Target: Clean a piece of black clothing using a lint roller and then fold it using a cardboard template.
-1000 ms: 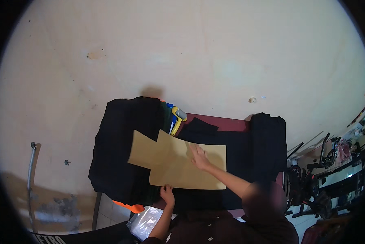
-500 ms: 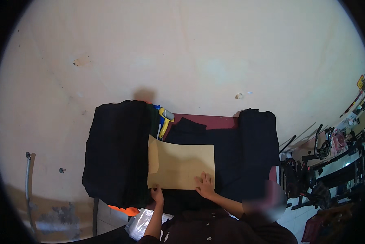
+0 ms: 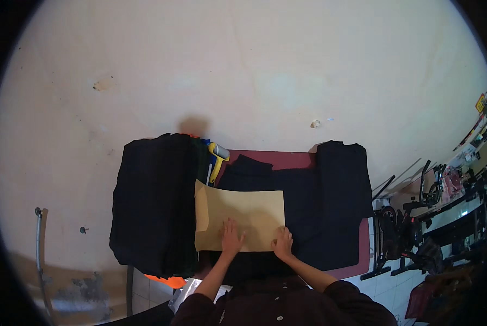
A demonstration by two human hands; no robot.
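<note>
A flat tan sheet of paper or thin card (image 3: 262, 209), with a flap-like strip along its left side, lies over dark cloth (image 3: 303, 201). My left hand (image 3: 231, 239) rests flat on the sheet's lower middle, fingers stretched out. At the lower right corner of the sheet is my right hand (image 3: 282, 243), its fingers bent in and closed at the edge. The sheet's left side meets a tall stack of folded black cloth (image 3: 154, 204).
A yellow-handled lint roller (image 3: 218, 157) stands behind the sheet beside the stack. Another folded dark bundle (image 3: 341, 179) sits at the right of the maroon table (image 3: 292, 160). Clear plastic (image 3: 192, 293) and orange material (image 3: 170, 281) show below the stack. An exercise bike (image 3: 406, 228) stands farther right.
My left hand has moved from the sheet's lower left corner onto its middle. My right hand has shifted to the lower right edge, its fingers now bent. A blurred round shape near my right arm is gone.
</note>
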